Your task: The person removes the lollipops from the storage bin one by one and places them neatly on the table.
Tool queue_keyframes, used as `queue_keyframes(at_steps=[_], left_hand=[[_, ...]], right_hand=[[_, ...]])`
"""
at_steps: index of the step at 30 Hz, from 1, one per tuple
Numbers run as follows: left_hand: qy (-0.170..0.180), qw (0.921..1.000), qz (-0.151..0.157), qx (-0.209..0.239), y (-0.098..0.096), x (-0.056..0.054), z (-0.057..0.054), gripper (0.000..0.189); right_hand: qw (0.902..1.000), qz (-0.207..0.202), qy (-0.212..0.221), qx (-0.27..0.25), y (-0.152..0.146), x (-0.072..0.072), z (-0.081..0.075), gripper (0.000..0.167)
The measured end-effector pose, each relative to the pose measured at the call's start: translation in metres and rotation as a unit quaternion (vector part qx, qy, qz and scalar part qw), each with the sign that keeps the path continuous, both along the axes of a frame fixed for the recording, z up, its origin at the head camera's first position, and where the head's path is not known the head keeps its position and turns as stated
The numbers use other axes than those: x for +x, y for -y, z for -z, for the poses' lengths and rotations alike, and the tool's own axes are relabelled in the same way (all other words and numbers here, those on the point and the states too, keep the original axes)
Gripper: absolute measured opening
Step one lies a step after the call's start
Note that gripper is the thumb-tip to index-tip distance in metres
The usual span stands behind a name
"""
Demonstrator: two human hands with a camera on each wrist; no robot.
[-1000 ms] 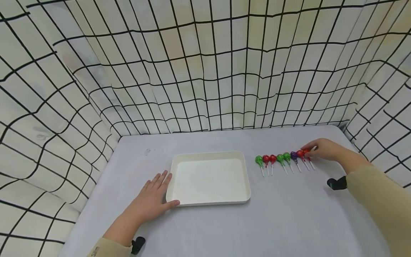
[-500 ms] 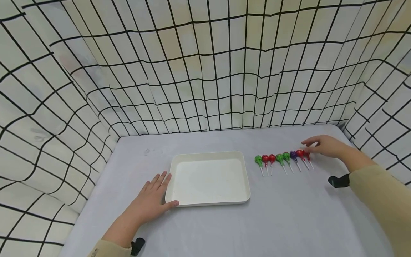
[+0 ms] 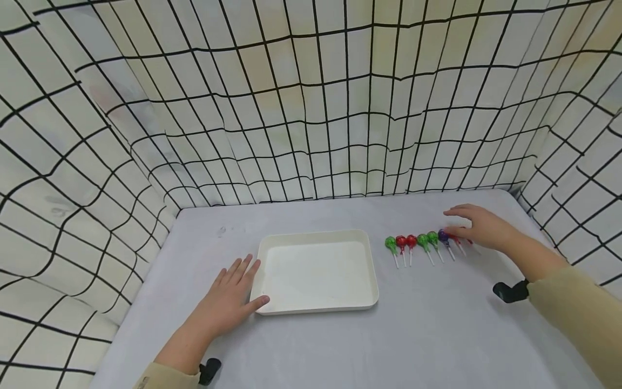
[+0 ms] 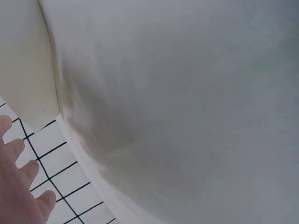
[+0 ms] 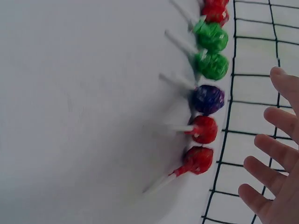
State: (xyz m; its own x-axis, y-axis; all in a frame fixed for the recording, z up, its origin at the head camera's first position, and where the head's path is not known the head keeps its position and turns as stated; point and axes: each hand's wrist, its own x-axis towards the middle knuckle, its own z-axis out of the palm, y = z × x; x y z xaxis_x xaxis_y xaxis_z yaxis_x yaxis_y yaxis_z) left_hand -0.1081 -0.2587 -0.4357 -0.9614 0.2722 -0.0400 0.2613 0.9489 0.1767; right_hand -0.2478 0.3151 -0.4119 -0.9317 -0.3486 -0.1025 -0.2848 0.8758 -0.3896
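Note:
My left hand lies with fingers spread at the left edge of a white rectangular tray, its thumb at the near-left corner. At the right, my right hand hovers with extended fingers over the right end of a row of wrapped lollipops. A purple lollipop lies near its thumb. Two red lollipops, one in the middle and one at the end, are partly hidden by the hand in the head view. Green lollipops and red ones continue leftward, sticks toward me.
A white cloth covers the table. White walls with a black grid stand behind it and at both sides. Black wrist-worn pieces sit by the left cuff and the right cuff.
My right hand has lifted off the rightmost red lollipop and shifted left along the row, toward the purple one. The left hand stays at the tray with barely any movement.

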Motion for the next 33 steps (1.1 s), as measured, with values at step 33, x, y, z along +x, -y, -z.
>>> queue_keyframes(at_steps=[33], left_hand=[[0.02, 0.9998, -0.006, -0.005, -0.002, 0.003, 0.007, 0.106]], right_hand=[[0.9943, 0.07, 0.08, -0.011, -0.035, -0.009, 0.028, 0.043]])
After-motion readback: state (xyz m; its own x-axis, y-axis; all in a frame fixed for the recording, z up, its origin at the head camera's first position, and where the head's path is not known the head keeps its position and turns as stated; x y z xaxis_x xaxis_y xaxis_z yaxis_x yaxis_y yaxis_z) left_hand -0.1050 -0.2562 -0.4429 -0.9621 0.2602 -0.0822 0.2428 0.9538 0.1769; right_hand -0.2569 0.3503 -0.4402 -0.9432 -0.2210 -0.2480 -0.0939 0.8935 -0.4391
